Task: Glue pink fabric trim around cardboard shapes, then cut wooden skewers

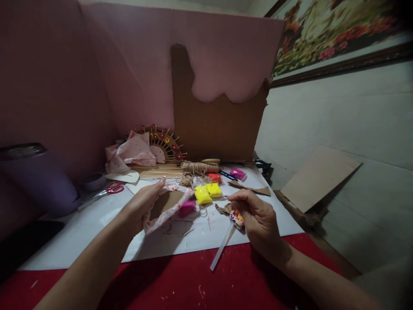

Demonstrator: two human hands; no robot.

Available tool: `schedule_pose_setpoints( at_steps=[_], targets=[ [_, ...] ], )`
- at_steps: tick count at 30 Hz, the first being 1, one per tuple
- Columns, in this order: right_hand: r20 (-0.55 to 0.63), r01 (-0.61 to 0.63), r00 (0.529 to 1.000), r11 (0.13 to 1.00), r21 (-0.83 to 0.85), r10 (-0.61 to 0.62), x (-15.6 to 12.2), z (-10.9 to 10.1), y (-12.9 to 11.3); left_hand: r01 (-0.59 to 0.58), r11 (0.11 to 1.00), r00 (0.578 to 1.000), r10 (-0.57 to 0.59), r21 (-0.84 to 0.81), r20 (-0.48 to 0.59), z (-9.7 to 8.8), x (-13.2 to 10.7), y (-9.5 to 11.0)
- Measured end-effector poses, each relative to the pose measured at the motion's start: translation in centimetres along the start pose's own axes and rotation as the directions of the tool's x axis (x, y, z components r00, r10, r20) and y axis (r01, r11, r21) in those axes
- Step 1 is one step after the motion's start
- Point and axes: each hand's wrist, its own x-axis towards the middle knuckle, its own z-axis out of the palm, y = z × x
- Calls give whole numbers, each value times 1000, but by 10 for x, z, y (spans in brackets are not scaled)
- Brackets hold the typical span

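Note:
My left hand point(144, 204) grips a cardboard piece point(166, 203) whose edges are wrapped in white fabric with pink dots; the bare brown cardboard faces up. To the right, my right hand point(260, 219) is closed around what looks like a patterned hot glue gun point(236, 218). A translucent glue stick point(222, 249) sticks out of its back toward me, while my fingers hide most of its body. Between the hands lie yellow clay packets point(203, 194) and a magenta packet point(187, 208). A torn cardboard scrap point(223, 209) is beside the glue gun.
Red-handled scissors point(114, 187) and a purple tumbler point(38, 178) stand left. Behind are dotted fabric point(130, 150), a decorated cardboard fan shape point(167, 140), wooden sticks point(158, 172), twine point(200, 167) and a tall cut cardboard sheet point(219, 125). White paper point(106, 224) covers the red cloth point(180, 280).

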Motion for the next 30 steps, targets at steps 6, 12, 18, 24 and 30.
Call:
schedule_pose_setpoints(
  at_steps=[6,12,18,24,30],
  targets=[
    [15,-31,999,998,59,31,-1,3,-2,-52,982,995,36,184,92,9,9,-6],
    [60,23,998,1000,-1,-23,1,1,-5,-251,937,968,239,242,76,5,14,-12],
    [20,35,999,999,6,-35,4,0,-5,-371,876,910,408,307,-66,7,15,-17],
    [31,-22,999,997,72,20,2,-2,-6,-466,815,835,534,346,-132,17,1,-17],
    [54,-67,997,995,69,64,1,-2,-5,-545,720,732,659,429,-175,19,-7,-18]
  ],
)
